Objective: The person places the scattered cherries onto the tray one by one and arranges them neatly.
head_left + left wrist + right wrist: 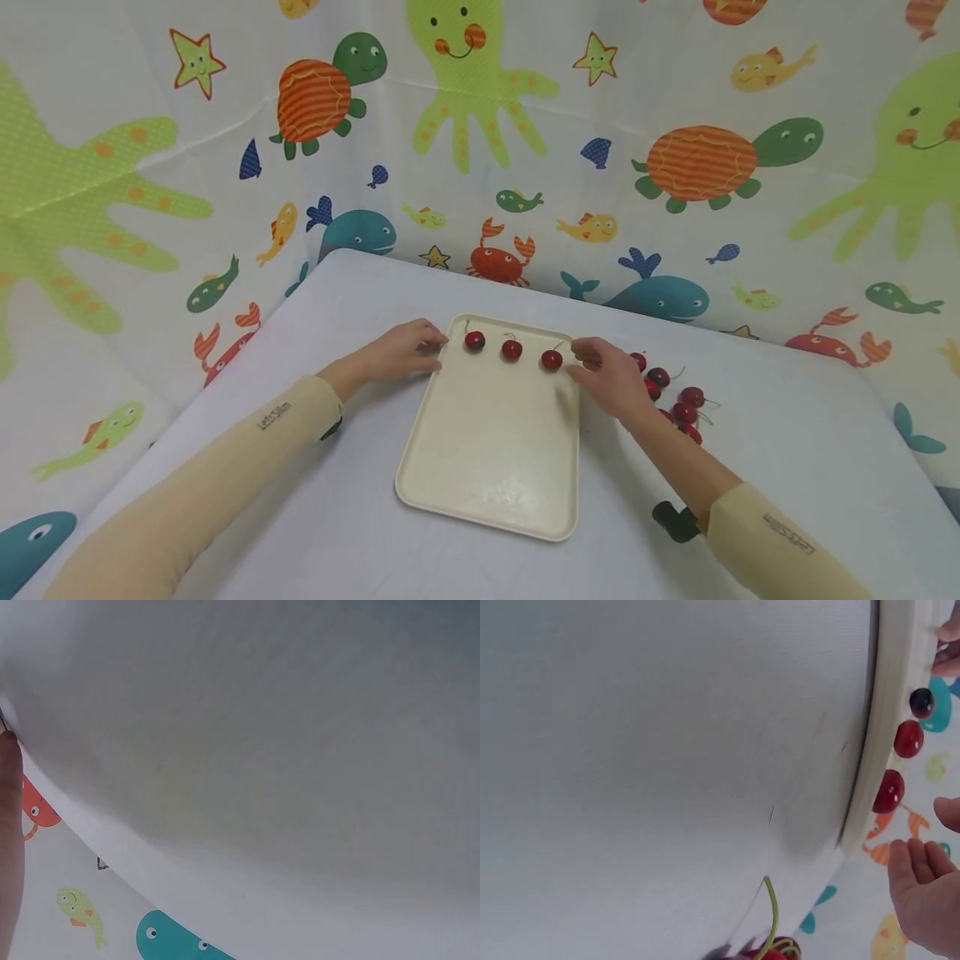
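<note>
Three dark red cherries lie in a row along the far end of a cream rectangular tray [487,450]: a left cherry [474,342], a middle cherry [512,350] and a right cherry [551,360], stems on. My left hand [401,350] is at the tray's upper left rim, fingertips and thumb right at the edge. By the upper right corner, close to the right cherry, is my right hand [613,379], its thumb apart from the fingers and nothing between them. The right wrist view shows the right hand's fingers [919,862] beside the tray's edge.
Several loose cherries [684,412] lie on the white table [345,517] to the right of the tray, partly behind my right hand. A white curtain [525,75] printed with sea animals stands along the table's far and left sides.
</note>
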A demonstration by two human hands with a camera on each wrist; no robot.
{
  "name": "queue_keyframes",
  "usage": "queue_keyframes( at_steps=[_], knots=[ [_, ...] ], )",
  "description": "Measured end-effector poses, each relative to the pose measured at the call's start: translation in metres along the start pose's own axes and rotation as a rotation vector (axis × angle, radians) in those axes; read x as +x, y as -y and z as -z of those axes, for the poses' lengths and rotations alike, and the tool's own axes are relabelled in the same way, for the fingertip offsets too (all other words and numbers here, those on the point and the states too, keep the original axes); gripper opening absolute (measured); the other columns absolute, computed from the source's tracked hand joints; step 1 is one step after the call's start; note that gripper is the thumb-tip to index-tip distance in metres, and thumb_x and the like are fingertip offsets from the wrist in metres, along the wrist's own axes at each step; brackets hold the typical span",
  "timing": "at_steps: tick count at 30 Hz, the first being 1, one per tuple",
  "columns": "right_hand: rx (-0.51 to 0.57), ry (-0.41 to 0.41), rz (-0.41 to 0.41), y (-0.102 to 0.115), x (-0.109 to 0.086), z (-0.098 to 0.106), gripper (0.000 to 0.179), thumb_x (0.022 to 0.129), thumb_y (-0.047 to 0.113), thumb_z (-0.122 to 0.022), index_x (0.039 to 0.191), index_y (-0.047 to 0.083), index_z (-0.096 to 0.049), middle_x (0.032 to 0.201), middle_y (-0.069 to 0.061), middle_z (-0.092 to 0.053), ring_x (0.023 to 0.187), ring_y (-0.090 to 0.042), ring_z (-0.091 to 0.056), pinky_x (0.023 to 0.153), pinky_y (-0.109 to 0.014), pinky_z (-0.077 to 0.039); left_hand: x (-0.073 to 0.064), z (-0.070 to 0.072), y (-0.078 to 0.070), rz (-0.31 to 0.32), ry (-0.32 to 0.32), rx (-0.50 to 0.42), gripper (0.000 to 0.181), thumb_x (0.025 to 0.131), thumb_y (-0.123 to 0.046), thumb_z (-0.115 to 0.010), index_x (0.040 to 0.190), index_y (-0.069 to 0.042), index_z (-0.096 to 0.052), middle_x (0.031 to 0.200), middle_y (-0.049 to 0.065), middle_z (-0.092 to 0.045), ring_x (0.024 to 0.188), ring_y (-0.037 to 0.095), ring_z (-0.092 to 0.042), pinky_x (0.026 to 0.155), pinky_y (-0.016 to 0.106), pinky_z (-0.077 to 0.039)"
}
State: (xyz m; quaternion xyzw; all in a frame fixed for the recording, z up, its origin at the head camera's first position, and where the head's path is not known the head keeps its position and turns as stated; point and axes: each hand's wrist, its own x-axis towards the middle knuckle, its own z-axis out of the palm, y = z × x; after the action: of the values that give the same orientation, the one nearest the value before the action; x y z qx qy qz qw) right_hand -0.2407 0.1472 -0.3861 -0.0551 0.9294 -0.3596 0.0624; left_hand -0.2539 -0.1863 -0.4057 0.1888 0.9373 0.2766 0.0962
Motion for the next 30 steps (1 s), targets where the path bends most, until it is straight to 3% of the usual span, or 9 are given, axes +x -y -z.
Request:
queue_keyframes(
  at_steps=[12, 22, 30],
  knots=[
    [-0.038, -0.048, -0.001, -0.018, -0.034, 0.035, 0.047, 0.088, 0.037, -0.06, 0.129, 0.016, -0.048, 0.13, -0.008, -0.054, 0.119, -0.027, -0.052, 0.092, -0.038, -0.048, 0.002, 0.003, -0.002, 0.032, 0.033, 0.025, 0.05, 0.084, -0.024, -0.066, 0.128, -0.005, -0.052, 0.124, 0.01, -0.055, 0.116, 0.023, -0.051, 0.1, 0.038, -0.044],
    [-0.044, -0.01, -0.078, -0.044, -0.063, 0.078, 0.062, 0.088, 0.048, -0.054, 0.137, 0.013, -0.039, 0.135, -0.015, -0.048, 0.122, -0.034, -0.047, 0.09, -0.047, -0.049, 0.001, 0.003, -0.001, 0.027, 0.036, 0.022, 0.052, 0.084, -0.025, -0.067, 0.129, -0.006, -0.05, 0.125, 0.009, -0.054, 0.115, 0.023, -0.051, 0.1, 0.038, -0.044],
    [-0.062, -0.028, -0.139, -0.063, -0.079, 0.089, 0.065, 0.088, 0.05, -0.052, 0.138, 0.01, -0.038, 0.134, -0.018, -0.048, 0.122, -0.038, -0.045, 0.09, -0.05, -0.048, 0.001, 0.001, -0.001, 0.021, 0.024, 0.005, 0.051, 0.084, -0.024, -0.067, 0.128, -0.005, -0.051, 0.125, 0.01, -0.055, 0.116, 0.023, -0.051, 0.1, 0.038, -0.043]
  ],
)
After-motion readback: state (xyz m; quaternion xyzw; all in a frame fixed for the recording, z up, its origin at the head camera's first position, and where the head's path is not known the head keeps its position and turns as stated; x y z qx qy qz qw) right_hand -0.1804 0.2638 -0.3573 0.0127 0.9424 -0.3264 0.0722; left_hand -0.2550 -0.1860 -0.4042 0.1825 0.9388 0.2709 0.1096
